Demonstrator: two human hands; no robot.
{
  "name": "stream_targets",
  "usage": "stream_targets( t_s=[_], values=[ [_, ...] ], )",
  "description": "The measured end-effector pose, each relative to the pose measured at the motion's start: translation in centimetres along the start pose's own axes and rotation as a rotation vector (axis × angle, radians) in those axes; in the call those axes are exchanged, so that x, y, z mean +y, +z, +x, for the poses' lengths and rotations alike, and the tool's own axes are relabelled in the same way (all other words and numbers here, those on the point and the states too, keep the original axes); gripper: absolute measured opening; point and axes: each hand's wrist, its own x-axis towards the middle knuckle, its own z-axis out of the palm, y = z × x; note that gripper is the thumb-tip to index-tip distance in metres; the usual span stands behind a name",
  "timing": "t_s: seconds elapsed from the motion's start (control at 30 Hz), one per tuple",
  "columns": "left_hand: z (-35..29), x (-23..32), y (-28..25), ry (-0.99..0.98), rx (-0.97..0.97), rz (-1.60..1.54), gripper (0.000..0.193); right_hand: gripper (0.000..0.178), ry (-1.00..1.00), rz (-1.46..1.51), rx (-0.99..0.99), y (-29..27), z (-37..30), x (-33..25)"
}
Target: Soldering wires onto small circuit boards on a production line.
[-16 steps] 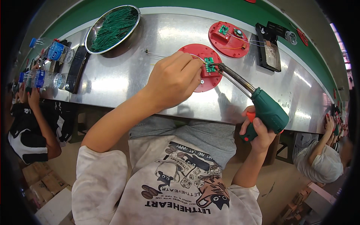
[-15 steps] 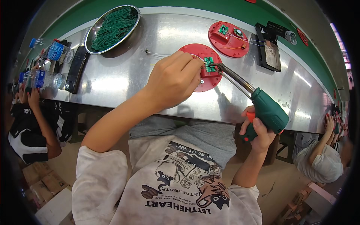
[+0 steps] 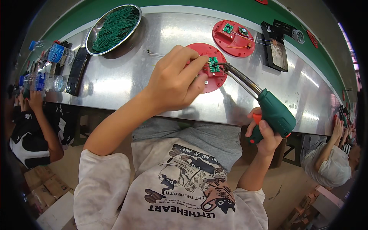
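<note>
Near first. My right hand [image 3: 268,140] is wrapped round the green iron [image 3: 279,115], index finger near its red trigger. Grip the same as half a second ago; the tip is at the board, so the heated end is holding its place.

Left hand [image 3: 172,82] is the thing that has changed: rolled a little, knuckles higher, thumb standing further off the index finger. Fingertips remain close by the board. Whether they're pinched on a wire I can't make out; the hand hides it. I read this as a small regrip, with the joint under the iron unfinished.

Red disc [image 3: 200,48] lies flat on the steel bench [image 3: 165,30], below the left fingers. Green board [image 3: 213,63] sits on it, under the iron's tip. White wires [image 3: 155,53] trail out left, past the hand.

Further out: second disc [image 3: 226,46], wired up, untouched; black tray [image 3: 278,57] right of it; bowl [image 3: 100,54] of green wires, upper left.
</note>
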Motion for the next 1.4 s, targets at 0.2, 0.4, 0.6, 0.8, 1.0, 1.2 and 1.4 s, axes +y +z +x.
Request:
stream_targets(
  t_s=[0.2, 0.4, 0.6, 0.8, 1.0, 1.2, 1.4],
  values=[
    [-0.2, -0.1, -0.2, 0.123, 0.035, 0.032, 0.033, 0.050, -0.020, 0.004, 0.024, 0.3, 0.0, 0.1],
    [-0.6, -0.4, 0.5, 0.149, -0.001, 0.038, 0.028, 0.047, 0.012, -0.018, -0.017, 0.6, -0.1, 0.3],
    [-0.9, -0.8, 1.4, 0.087, -0.064, 0.057, 0.023, 0.045, 0.047, -0.001, -0.005, 0.8, 0.0, -0.1],
    [-1.0, -0.9, 1.4, 0.066, -0.079, 0.059, 0.020, 0.044, 0.059, -0.033, 0.023, 0.9, 0.1, -0.6],
    [-1.1, -1.0, 1.3, 0.080, -0.083, 0.087, 0.019, 0.044, 0.118, -0.050, -0.016, 0.7, 0.4, -1.3],
    [-1.1, -0.9, 1.4, 0.077, -0.076, 0.090, 0.018, 0.041, 0.004, 0.015, 0.072, 1.0, 0.2, -1.0],
    [-1.1, -1.0, 1.4, 0.079, -0.056, 0.106, 0.017, 0.040, -0.122, 0.042, 0.177, -0.5, 0.6, -1.0]
  ],
)
